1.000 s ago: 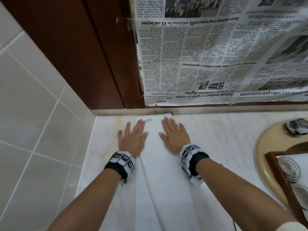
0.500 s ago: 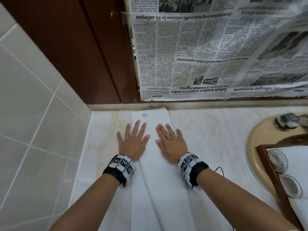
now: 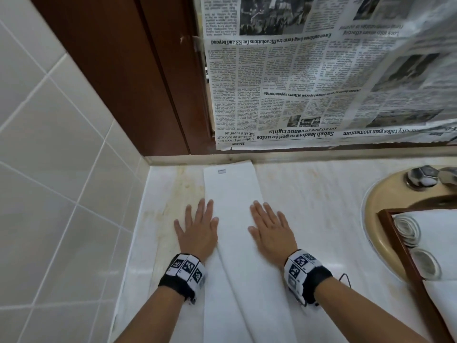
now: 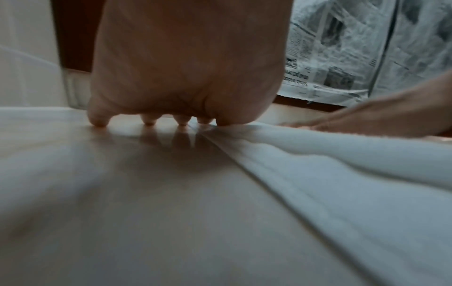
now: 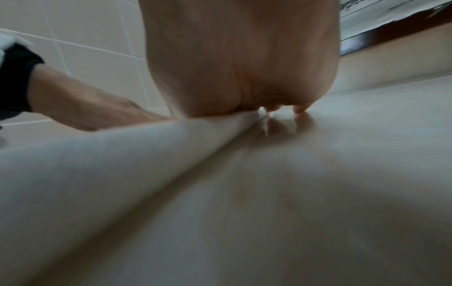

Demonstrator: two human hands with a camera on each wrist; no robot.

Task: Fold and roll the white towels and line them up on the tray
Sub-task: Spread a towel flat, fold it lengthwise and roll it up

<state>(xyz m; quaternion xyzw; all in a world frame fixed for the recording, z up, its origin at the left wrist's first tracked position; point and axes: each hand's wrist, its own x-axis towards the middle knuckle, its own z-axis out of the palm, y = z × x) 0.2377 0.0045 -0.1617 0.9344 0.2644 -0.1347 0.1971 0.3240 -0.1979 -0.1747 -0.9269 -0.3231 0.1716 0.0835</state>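
A white towel [image 3: 233, 211], folded into a long narrow strip, lies on the marble counter and runs from the back wall toward me. My left hand [image 3: 197, 226] lies flat along its left edge, fingers straight, partly on the counter. My right hand [image 3: 269, 229] lies flat along its right edge in the same way. In the left wrist view the left hand [image 4: 183, 77] presses down beside the towel [image 4: 354, 164]. The right wrist view shows the right hand [image 5: 244, 67] on the towel's edge [image 5: 122, 164]. A wooden tray [image 3: 405, 248] at the right holds two rolled white towels [image 3: 408, 230].
The tray sits over a beige sink [image 3: 378, 204] with a metal tap [image 3: 422, 175] behind it. A newspaper [image 3: 321, 82] hangs on the back wall above the counter [image 3: 321, 194]. White tiles [image 3: 49, 169] form the left wall. A thin black cable [image 3: 346, 278] lies by my right wrist.
Both hands have slid back toward me along the towel's edges, staying flat, and now lie a little wider apart. More of the towel's far end shows.
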